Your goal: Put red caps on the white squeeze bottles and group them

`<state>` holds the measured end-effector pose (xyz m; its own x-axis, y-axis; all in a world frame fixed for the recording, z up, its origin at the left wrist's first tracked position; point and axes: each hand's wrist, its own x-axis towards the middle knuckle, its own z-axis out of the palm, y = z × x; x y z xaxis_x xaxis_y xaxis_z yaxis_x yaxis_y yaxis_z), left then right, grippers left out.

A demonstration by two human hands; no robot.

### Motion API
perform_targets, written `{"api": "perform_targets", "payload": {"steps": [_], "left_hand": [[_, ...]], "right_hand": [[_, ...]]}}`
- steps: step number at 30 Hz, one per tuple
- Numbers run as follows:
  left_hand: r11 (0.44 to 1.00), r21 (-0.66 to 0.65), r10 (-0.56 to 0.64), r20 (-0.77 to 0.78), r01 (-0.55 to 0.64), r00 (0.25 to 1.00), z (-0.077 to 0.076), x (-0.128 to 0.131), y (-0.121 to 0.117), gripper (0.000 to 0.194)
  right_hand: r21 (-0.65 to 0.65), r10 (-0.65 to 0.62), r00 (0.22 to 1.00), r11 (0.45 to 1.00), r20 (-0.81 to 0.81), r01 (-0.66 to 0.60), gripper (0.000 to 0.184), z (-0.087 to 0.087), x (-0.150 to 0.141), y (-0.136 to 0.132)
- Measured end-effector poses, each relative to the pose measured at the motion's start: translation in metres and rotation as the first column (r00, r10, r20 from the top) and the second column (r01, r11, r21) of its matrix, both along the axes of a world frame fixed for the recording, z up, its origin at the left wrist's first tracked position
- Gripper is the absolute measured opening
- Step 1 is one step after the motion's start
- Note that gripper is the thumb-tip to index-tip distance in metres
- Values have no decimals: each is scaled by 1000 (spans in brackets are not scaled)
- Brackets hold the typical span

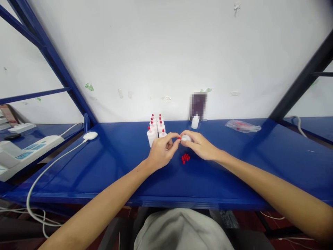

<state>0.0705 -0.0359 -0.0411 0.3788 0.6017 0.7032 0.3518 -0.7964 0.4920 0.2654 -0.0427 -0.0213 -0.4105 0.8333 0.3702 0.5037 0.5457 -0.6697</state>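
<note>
Between finger and thumb, my left hand (164,147) pinches a small red cap (179,138) at the tip of a white squeeze bottle. My right hand (199,144) is closed around that white bottle (186,138), which lies tilted with its nozzle towards the left hand. Just below the hands a small pile of red caps (185,158) lies on the blue table. To the left, several white bottles with red caps (153,133) stand upright in two rows, partly hidden by my left hand. One white bottle without a red cap (195,122) stands behind my right hand.
A blurred dark upright panel (198,104) leans at the wall behind the lone bottle. At the right lies a clear plastic bag (243,126) with something red inside. A white charger (90,135) with its cable and a power strip (32,152) are on the left of the blue table (117,173).
</note>
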Motion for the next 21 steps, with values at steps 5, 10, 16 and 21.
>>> {"api": "perform_targets", "payload": {"steps": [5, 10, 16, 21], "left_hand": [[999, -27, -36, -106, 34, 994, -1, -1, -2, 24], [998, -11, -70, -149, 69, 986, -4, -1, -4, 25], [981, -76, -191, -194, 179, 962, -5, -3, -4, 23], [969, -102, -242, -170, 227, 955, -4, -1, -5, 21]], "right_hand": [[-21, -10, 997, 1000, 74, 12, 13, 1, 2, -5], [98, -34, 995, 995, 95, 25, 22, 1, 1, -10], [127, -108, 984, 988, 143, 90, 44, -1, -6, -15], [134, -70, 992, 989, 108, 55, 48, -3, -7, -18]]}}
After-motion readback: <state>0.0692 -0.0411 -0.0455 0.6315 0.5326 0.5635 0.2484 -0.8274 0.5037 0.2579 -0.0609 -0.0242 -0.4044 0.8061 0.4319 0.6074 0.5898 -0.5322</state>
